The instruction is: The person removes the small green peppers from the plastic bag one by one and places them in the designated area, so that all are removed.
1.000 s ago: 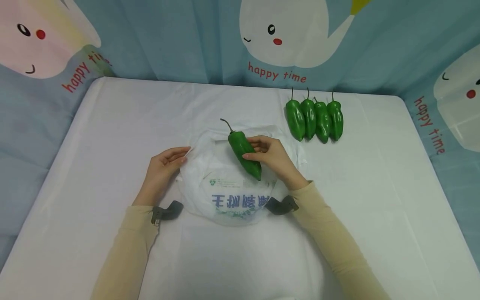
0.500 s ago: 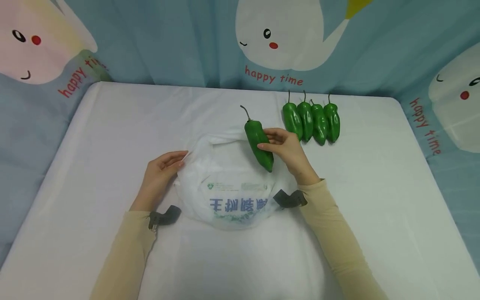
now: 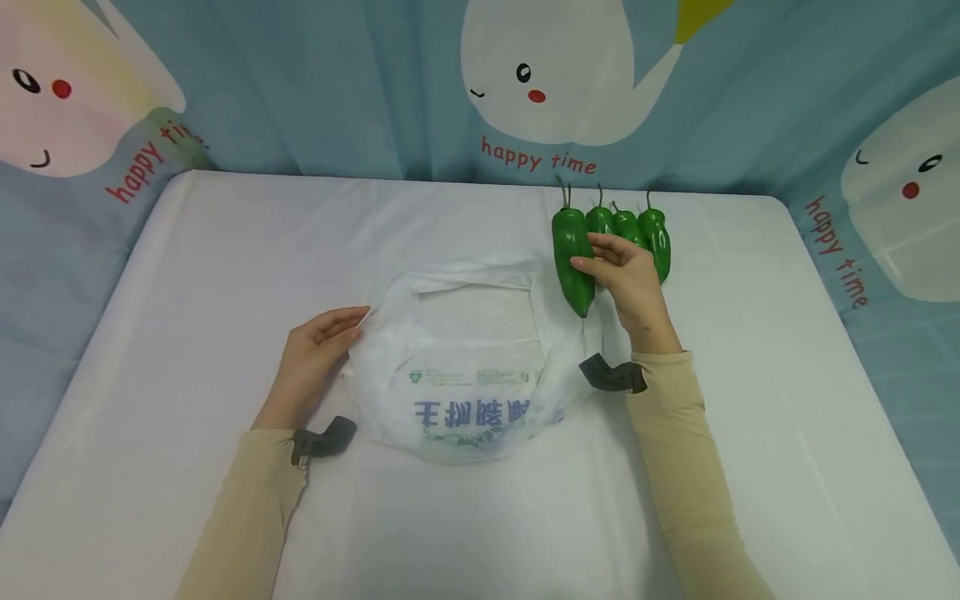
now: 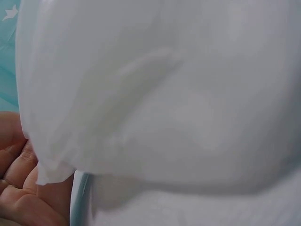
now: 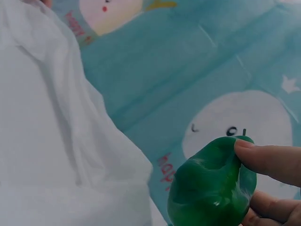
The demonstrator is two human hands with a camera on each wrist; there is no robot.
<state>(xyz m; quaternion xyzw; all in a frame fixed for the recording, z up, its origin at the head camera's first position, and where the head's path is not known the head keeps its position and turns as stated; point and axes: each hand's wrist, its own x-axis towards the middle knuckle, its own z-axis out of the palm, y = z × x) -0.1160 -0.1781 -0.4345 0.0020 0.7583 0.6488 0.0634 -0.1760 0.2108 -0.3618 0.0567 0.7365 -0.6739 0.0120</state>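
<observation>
A white plastic bag (image 3: 480, 325) with blue print lies mouth-up in the middle of the table. My left hand (image 3: 321, 354) pinches its left rim between thumb and fingers; in the left wrist view the bag's wall (image 4: 188, 108) fills most of the picture. My right hand (image 3: 626, 275) holds a long green pepper (image 3: 572, 262) by its side, stem pointing away from me. That pepper is beyond the bag's right edge and overlaps the row of green peppers (image 3: 657, 242) behind it, hiding one of them almost fully. The right wrist view shows the held pepper (image 5: 211, 188) from its tip end.
The table (image 3: 750, 375) wears a white cover. Blue curtains (image 3: 360, 92) printed with cartoon whales stand along its back and sides. Dark wrist mounts (image 3: 613, 373) sit at both sleeve cuffs.
My right hand has carried the pepper from above the bag's opening to the right and away, over to the row of peppers. The left hand keeps its pinch on the bag's rim.
</observation>
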